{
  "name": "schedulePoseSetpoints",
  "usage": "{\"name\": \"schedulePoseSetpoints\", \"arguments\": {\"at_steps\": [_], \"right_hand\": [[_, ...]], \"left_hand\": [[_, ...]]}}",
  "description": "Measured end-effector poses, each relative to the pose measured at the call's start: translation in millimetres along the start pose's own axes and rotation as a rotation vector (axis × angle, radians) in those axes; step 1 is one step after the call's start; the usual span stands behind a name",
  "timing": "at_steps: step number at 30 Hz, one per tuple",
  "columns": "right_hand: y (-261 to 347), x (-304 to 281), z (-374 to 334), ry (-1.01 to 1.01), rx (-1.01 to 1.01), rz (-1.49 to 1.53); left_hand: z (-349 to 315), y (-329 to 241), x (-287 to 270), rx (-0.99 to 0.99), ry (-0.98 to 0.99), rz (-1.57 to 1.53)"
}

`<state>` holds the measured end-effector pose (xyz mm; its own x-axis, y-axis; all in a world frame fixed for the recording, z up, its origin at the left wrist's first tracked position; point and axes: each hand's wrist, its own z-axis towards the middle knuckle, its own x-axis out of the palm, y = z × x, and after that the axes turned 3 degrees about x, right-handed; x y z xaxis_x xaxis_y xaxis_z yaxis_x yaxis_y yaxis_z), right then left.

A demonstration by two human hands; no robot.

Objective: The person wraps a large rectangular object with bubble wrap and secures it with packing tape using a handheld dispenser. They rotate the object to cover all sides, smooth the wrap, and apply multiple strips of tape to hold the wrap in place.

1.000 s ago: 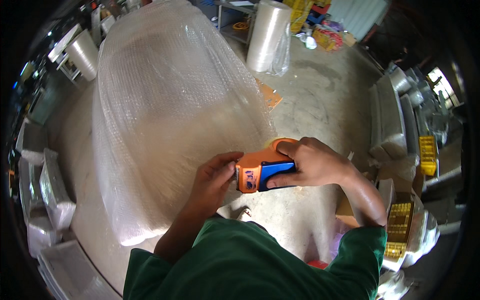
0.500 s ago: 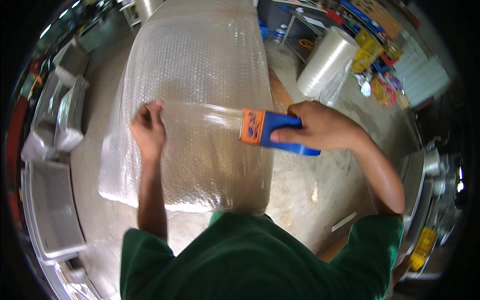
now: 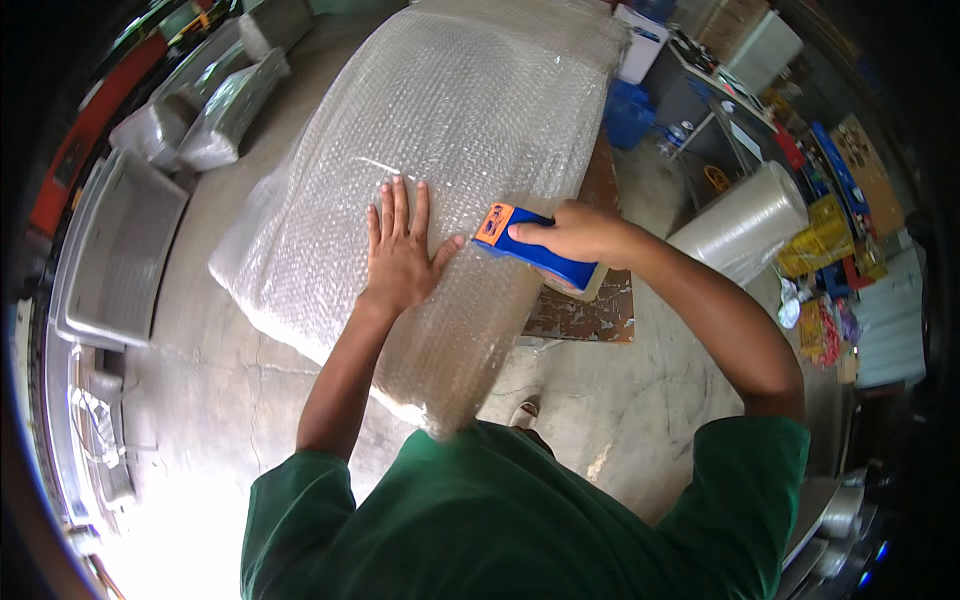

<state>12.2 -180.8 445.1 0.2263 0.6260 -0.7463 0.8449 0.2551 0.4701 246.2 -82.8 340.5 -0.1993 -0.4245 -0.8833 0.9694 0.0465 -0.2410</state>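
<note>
A large bundle in clear bubble wrap [image 3: 470, 120] stretches away in front of me, its near end by my shirt. Flat on top of it lies my left hand [image 3: 402, 250], fingers spread and holding nothing. My right hand [image 3: 590, 235] is wrapped round a blue and orange tape dispenser [image 3: 555, 262]. The dispenser's orange end is against or just above the wrap, close to my left thumb; I cannot tell if it touches. A thin shiny line, perhaps a tape edge, shows on the wrap beyond my left fingertips.
Under the bundle's right side, a worn brown board [image 3: 590, 310] sticks out. A big roll of clear film [image 3: 750, 220] stands to the right, near a yellow crate [image 3: 815, 240] and a cluttered workbench. Pale grey tubs [image 3: 125, 250] and wrapped pieces line the left. A blue bin [image 3: 628, 115] stands beyond.
My left hand has gone from a raised pinch on stretched tape to lying flat on the wrap. The dispenser has come down close to it. My view has turned, so the bundle slants now.
</note>
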Motion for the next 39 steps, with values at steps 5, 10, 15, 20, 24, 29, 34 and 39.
{"name": "schedulePoseSetpoints", "arguments": {"at_steps": [5,10,15,20,24,29,34,39], "right_hand": [[-13,-7,-4,0.106,-0.108,0.141],[-18,-6,7,0.213,-0.194,0.213],[-28,-8,4,0.250,-0.272,0.268],[-51,-5,2,0.259,-0.319,0.357],[-86,-2,-9,0.252,-0.389,0.396],[-120,5,-22,0.193,-0.424,0.448],[-151,17,-25,0.214,-0.419,0.490],[-187,41,-15,0.121,-0.470,0.497]], "left_hand": [[-43,-70,-27,-0.219,0.001,-0.135],[-100,-150,21,-0.133,0.078,0.023],[-104,-162,64,-0.271,0.054,0.340],[-103,-162,76,-0.369,-0.114,0.355],[-89,-169,56,-0.496,-0.118,0.258],[-84,-165,63,-0.511,-0.094,0.305],[-83,-166,71,-0.549,-0.086,0.317],[-85,-161,72,-0.488,-0.140,0.304]]}}
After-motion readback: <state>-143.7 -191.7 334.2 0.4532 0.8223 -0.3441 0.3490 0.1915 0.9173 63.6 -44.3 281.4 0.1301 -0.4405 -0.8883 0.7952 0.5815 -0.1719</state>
